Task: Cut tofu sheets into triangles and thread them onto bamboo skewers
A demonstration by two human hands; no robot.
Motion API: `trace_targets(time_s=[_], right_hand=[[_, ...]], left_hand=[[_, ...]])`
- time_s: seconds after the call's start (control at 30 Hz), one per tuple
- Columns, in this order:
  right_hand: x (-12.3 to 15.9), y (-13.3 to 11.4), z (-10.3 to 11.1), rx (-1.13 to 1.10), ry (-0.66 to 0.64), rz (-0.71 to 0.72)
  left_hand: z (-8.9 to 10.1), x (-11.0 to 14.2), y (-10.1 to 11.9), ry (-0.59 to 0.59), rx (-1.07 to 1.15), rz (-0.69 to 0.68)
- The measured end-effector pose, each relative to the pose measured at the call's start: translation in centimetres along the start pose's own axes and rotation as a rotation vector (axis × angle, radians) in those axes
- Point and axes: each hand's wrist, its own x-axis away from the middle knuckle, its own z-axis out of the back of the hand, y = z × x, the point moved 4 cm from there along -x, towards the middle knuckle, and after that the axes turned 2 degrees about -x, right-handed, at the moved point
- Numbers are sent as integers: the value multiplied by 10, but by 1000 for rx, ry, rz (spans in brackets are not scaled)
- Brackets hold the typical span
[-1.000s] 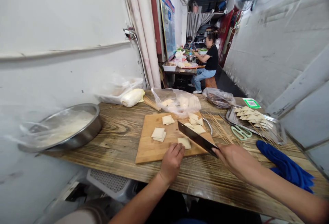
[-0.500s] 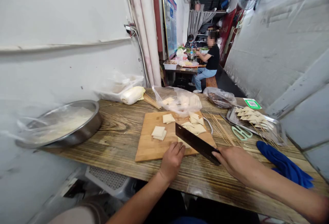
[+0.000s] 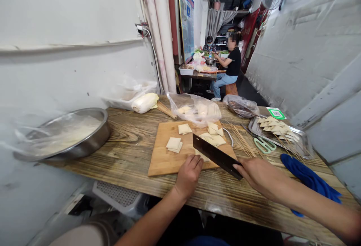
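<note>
My right hand (image 3: pixel 255 170) is closed round the handle of a dark cleaver (image 3: pixel 214 155), its blade slanting over the front right of a wooden cutting board (image 3: pixel 162 161). Beneath the blade lies a pale tofu slice (image 3: pixel 200 155), mostly hidden. My left hand (image 3: pixel 190 174) rests at the board's front edge, fingers curled and pressed onto that slice beside the blade. Two small stacks of square tofu slices (image 3: pixel 174 144) sit on the board's left and back. Cut tofu triangles (image 3: pixel 213 139) are piled beyond the cleaver.
Behind the board is a plastic bag (image 3: pixel 194 108) of tofu. Skewers (image 3: pixel 241 138), green-handled scissors (image 3: pixel 264 145), a metal tray (image 3: pixel 306 146) of skewered triangles and a blue cloth (image 3: pixel 310 178) lie rightward. A steel basin (image 3: pixel 96 137) and cabbage (image 3: pixel 144 103) stand left. Two people sit at a far table.
Both hands and the cleaver stay in nearly the same place over the slice. The view has shifted very slightly.
</note>
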Motion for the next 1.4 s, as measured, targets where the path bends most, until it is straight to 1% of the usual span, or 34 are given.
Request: trace_targets(time_s=[0.33,0.5,0.87,1.07,1.2,1.4], right_hand=[[0,1,2,25,-2,11],[0,0,4,73,-27,-16],[0,-1,8,29,-18,26],[-1,1,6,40,-5,14],[-2,0,6,45,-27,11],[-5,0,5,33,-15,8]], left_hand=[[-2,1,0,3,-6,1],[-2,2,0,-7,2,12],[-3,1,0,13,-3,-11],[-1,0,1,11,-6,0],[0,0,0,-7,-10,2],[-1,1,0,7,-11,5]])
